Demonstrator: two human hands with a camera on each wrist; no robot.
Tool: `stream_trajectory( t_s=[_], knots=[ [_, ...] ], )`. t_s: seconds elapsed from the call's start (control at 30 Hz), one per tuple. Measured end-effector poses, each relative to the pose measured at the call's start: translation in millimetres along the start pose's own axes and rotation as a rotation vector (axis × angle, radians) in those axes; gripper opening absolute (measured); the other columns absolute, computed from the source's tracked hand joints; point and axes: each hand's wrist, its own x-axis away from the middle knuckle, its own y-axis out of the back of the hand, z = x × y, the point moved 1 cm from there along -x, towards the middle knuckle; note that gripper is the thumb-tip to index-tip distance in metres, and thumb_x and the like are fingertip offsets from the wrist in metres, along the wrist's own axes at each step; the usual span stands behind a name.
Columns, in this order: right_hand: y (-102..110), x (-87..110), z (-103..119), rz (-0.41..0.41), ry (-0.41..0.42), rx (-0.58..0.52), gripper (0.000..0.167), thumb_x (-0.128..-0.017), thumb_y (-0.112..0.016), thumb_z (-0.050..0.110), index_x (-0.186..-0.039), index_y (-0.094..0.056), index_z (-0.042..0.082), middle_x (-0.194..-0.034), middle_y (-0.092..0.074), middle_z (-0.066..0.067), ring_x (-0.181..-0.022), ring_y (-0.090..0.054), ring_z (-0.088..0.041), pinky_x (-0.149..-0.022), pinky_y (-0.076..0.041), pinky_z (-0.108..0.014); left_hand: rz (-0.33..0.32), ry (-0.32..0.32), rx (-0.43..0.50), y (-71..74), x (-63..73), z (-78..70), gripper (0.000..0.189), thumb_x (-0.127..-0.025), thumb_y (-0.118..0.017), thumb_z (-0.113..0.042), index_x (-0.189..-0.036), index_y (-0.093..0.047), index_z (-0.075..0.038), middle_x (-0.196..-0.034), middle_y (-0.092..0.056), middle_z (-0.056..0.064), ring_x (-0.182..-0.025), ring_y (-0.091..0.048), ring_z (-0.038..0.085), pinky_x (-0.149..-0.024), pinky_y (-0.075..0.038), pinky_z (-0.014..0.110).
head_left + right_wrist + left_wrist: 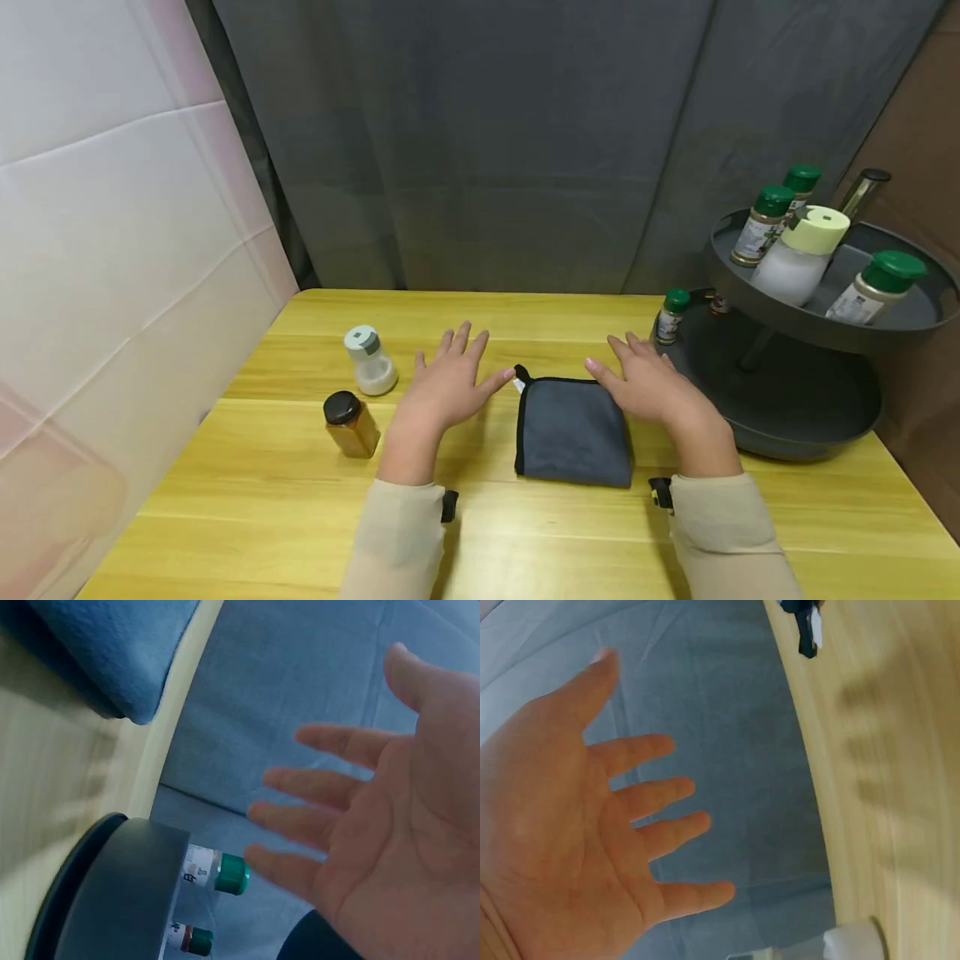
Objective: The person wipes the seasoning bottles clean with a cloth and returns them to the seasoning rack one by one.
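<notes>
L grip [442,387] & R grip [647,379] both wide, fingers spread, above surface [540,542]. Cloth [573,433] on surface btwn, L's 4 o'clock, R's 8. Shaker [373,371] L's 10, brown jar [354,432] 8; rack [795,321] approx R's 3.

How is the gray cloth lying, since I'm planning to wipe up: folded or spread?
Folded: the cloth lies as a compact, squarish pad, and the right wrist view shows stacked layers at its edge.
</notes>
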Motion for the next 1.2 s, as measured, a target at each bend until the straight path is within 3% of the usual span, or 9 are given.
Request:
stream_trajectory(
  t_s=[0.17,0.37,0.43,0.53,0.63,0.73,0.87,1.03,1.2],
  knots=[
    [-9,-1.3,5,0.065,0.031,-0.002,0.083,-0.11,-0.048,0.057,-0.164,-0.033,-0.004,-0.169,-0.033,-0.03,-0.157,-0.032,-0.051,-0.126,-0.029,-0.068,0.02,0.004,-0.006,11.1,12.4,6.8,0.08,-0.106,-0.053,-0.061,-0.168,-0.033,-0.016,-0.178,-0.021,0.016,-0.166,-0.018,0.041,-0.127,-0.02,0.073],
    [-18,-0.3,6,0.137,-0.022,0.014,0.08,-0.107,-0.059,0.05,-0.161,-0.038,-0.006,-0.164,-0.042,-0.031,-0.152,-0.042,-0.049,-0.121,-0.038,-0.064,-0.054,0.034,-0.052,35.5,32.3,20.4,0.078,-0.107,-0.055,-0.056,-0.168,-0.033,-0.011,-0.172,-0.035,0.021,-0.159,-0.032,0.046,-0.125,-0.028,0.072],
    [-21,-0.1,5,0.148,-0.059,0.042,0.082,-0.106,-0.062,0.049,-0.159,-0.039,-0.009,-0.163,-0.041,-0.034,-0.152,-0.041,-0.05,-0.121,-0.039,-0.064,-0.074,0.083,-0.072,44.8,40.1,27.8,0.078,-0.107,-0.055,-0.055,-0.167,-0.034,-0.01,-0.17,-0.037,0.023,-0.157,-0.034,0.049,-0.123,-0.027,0.075],
    [-25,-0.3,2,0.161,-0.142,0.059,0.087,-0.104,-0.065,0.051,-0.157,-0.038,-0.012,-0.161,-0.038,-0.039,-0.149,-0.042,-0.053,-0.12,-0.039,-0.064,-0.054,0.201,-0.072,55.8,51.9,42.0,0.08,-0.107,-0.055,-0.055,-0.167,-0.031,-0.009,-0.169,-0.035,0.027,-0.154,-0.032,0.055,-0.118,-0.025,0.081],
    [-31,-1.1,1,0.177,-0.203,0.053,0.091,-0.103,-0.065,0.053,-0.156,-0.036,-0.015,-0.158,-0.041,-0.04,-0.144,-0.047,-0.053,-0.117,-0.043,-0.063,0.027,0.335,-0.029,60.5,62.5,58.3,0.089,-0.103,-0.061,-0.055,-0.168,-0.026,-0.007,-0.168,-0.03,0.033,-0.152,-0.029,0.061,-0.112,-0.028,0.087],
    [-36,-2.5,1,0.201,-0.217,0.059,0.089,-0.103,-0.064,0.054,-0.151,-0.042,-0.017,-0.153,-0.05,-0.038,-0.136,-0.057,-0.048,-0.113,-0.048,-0.06,0.107,0.408,0.012,60.4,70.2,73.0,0.093,-0.097,-0.071,-0.049,-0.165,-0.028,-0.002,-0.161,-0.036,0.039,-0.144,-0.04,0.063,-0.104,-0.042,0.08],
    [-42,-5.1,0,0.2,-0.197,0.07,0.077,-0.101,-0.069,0.051,-0.138,-0.059,-0.016,-0.137,-0.065,-0.03,-0.113,-0.066,-0.036,-0.102,-0.055,-0.052,0.148,0.412,0.069,57.2,73.7,85.8,0.091,-0.094,-0.078,-0.034,-0.16,-0.03,0.006,-0.147,-0.052,0.039,-0.13,-0.058,0.054,-0.096,-0.054,0.065],
    [-44,-6.6,-1,0.139,-0.204,-0.009,0.062,-0.095,-0.081,0.037,-0.126,-0.065,-0.015,-0.113,-0.071,-0.022,-0.088,-0.065,-0.028,-0.08,-0.057,-0.041,0.171,0.44,0.139,53.4,73.8,94.1,0.102,-0.091,-0.073,-0.02,-0.164,-0.009,0.01,-0.123,-0.063,0.034,-0.102,-0.062,0.04,-0.083,-0.054,0.049],
    [-42,-7.6,-6,0.11,-0.255,-0.118,0.05,-0.094,-0.083,0.03,-0.114,-0.065,-0.012,-0.092,-0.065,-0.017,-0.062,-0.057,-0.025,-0.055,-0.05,-0.032,0.154,0.464,0.168,52.0,71.8,98.8,0.089,-0.073,-0.073,-0.008,-0.15,-0.032,0.01,-0.113,-0.059,0.028,-0.091,-0.055,0.036,-0.076,-0.049,0.044]
  ],
)
